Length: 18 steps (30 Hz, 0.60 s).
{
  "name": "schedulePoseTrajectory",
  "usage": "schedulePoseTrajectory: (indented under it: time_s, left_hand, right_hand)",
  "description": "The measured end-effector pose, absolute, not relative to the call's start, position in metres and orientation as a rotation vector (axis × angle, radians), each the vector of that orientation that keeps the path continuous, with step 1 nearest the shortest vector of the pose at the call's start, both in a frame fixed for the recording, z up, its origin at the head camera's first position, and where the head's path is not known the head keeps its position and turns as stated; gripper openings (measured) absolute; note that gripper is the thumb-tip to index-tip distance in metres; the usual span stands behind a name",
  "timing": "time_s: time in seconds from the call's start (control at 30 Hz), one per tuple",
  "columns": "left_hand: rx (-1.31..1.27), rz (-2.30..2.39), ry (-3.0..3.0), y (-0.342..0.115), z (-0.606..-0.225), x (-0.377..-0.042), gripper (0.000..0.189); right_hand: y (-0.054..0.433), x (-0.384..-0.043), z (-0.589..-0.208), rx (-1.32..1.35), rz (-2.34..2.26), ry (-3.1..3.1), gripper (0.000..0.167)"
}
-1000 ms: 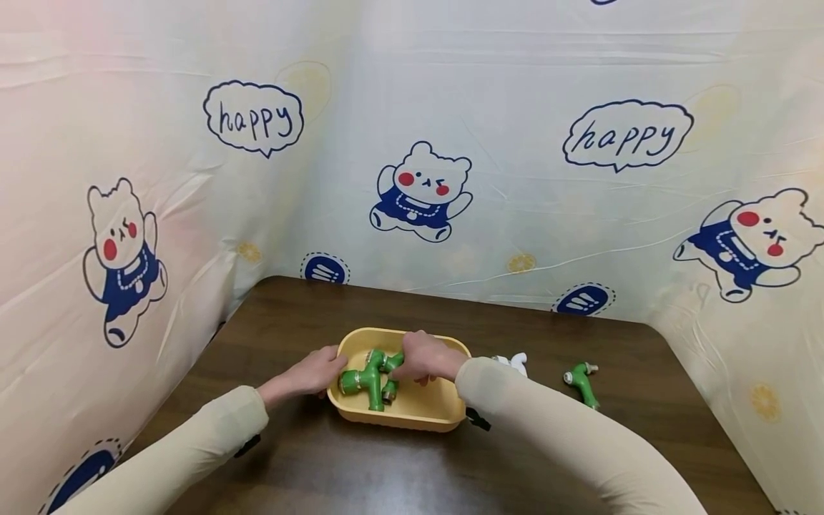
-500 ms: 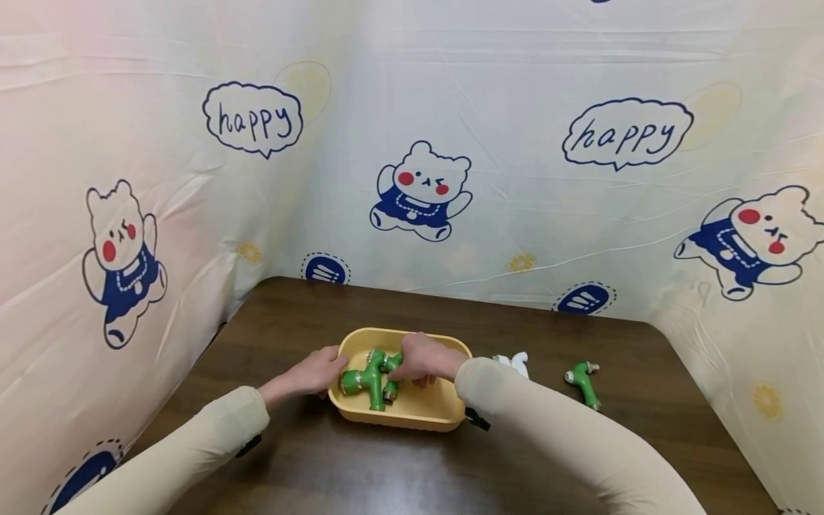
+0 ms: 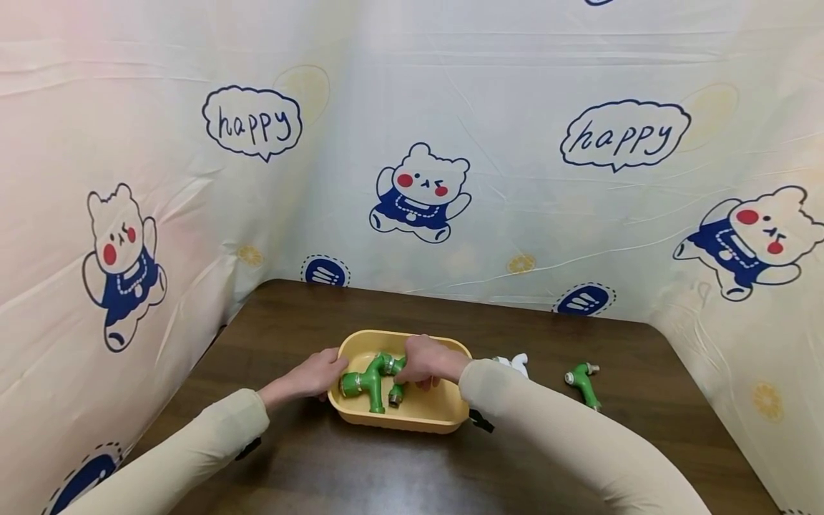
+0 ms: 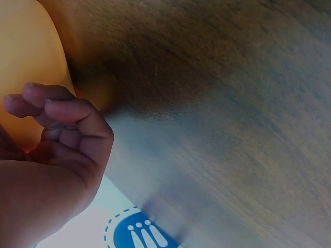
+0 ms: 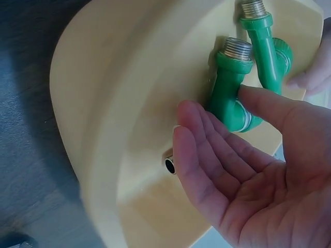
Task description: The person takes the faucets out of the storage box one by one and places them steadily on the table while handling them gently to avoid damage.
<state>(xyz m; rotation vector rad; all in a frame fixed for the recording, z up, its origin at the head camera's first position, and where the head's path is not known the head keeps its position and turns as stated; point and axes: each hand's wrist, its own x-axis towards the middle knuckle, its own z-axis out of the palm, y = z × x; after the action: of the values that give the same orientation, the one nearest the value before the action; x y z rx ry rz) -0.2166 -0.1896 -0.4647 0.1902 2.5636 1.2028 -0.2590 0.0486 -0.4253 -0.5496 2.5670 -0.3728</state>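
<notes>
A yellow plastic basin (image 3: 412,423) stands on the table with green pipe fittings inside. My left hand (image 3: 315,373) grips the basin's left end, its curled fingers (image 4: 67,111) against the wall in the left wrist view. Inside the basin, my right hand (image 3: 426,359) pinches a green pipe fitting (image 5: 227,85) between thumb and fingers; its threaded metal end points away from the palm. Left of it lies a larger, branched green pipe fitting (image 3: 373,386), also with a metal thread. A small metal tube end (image 5: 170,165) shows beside my right fingertips; the rest is hidden behind them.
To the right of the basin, a white bent pipe piece (image 3: 518,363) lies partly behind my right sleeve (image 3: 547,415). Another green pipe fitting (image 3: 583,385) rests farther right on the dark wooden table (image 3: 290,307). A printed cloth (image 3: 502,107) surrounds the table's back and sides.
The pinched green fitting and my right hand have shifted slightly right, and its metal end now shows more clearly. My left hand keeps its grip on the basin.
</notes>
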Motion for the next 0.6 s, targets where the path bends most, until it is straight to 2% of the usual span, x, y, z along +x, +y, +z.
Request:
schedulePoseTrajectory:
  time_s: [0.23, 0.6]
  left_hand:
    - [0.192, 1.199, 2.564, -0.189, -0.464, -0.217, 0.032]
    - [0.180, 1.199, 2.566, -0.188, -0.464, -0.215, 0.030]
  right_hand:
    - [0.055, -0.256, -0.422, -0.534, -0.412, 2.562, 0.031]
    - [0.064, -0.254, -0.421, -0.521, -0.372, 2.563, 0.032]
